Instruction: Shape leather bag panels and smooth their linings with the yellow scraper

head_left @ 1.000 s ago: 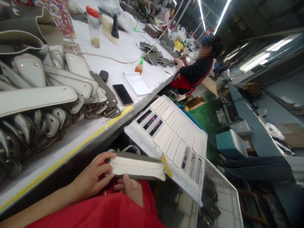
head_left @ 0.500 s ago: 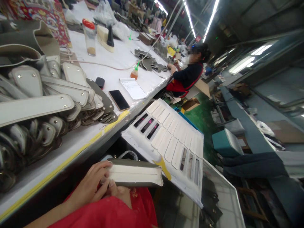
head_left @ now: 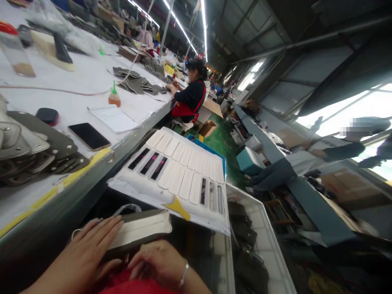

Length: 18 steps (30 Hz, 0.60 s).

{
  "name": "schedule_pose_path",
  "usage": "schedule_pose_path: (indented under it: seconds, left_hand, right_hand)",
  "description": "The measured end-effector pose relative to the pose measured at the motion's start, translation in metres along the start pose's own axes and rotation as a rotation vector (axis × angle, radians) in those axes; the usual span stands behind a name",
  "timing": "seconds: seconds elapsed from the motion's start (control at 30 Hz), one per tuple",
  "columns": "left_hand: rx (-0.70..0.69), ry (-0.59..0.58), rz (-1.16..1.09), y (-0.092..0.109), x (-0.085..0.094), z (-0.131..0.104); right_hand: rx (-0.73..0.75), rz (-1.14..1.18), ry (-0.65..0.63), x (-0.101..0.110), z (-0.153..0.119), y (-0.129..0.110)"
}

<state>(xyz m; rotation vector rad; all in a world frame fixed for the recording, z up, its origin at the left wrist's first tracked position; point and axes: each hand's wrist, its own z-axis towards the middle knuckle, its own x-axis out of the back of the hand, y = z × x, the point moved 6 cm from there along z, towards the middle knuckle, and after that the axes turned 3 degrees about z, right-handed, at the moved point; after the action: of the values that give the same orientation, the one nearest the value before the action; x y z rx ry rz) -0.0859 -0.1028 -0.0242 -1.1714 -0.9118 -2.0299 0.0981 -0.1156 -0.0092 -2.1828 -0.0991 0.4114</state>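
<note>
A long piece with a cream face and dark grey edges lies across my lap. My left hand rests flat on its near end, fingers stretched out side by side. My right hand, with a silver bracelet at the wrist, is just below the piece, its fingers curled; what they hold, if anything, is hidden. Beyond the piece, a white slotted tray carries rows of cream strips, with several slots uncovered. A yellow tape piece sticks to the tray's near edge.
The white table at left bears a phone, a notepad, an orange bottle and stacked grey-white parts. A plastic crate stands at right. A co-worker sits farther along; another person is at far right.
The view has swung right. My left hand has flattened over the piece, and my right hand has come off it and moved below it. Another person now shows at far right.
</note>
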Motion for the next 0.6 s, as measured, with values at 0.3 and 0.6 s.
schedule_pose_path:
  seconds: [0.3, 0.6]
  left_hand:
    - [0.154, -0.546, -0.040, 0.059, -0.064, 0.088]
    - [0.222, -0.723, -0.021, 0.051, -0.065, 0.091]
  right_hand:
    - [0.009, -1.095, 0.598, 0.208, 0.070, -0.001]
    - [-0.285, -1.391, 0.459, 0.234, 0.125, 0.020]
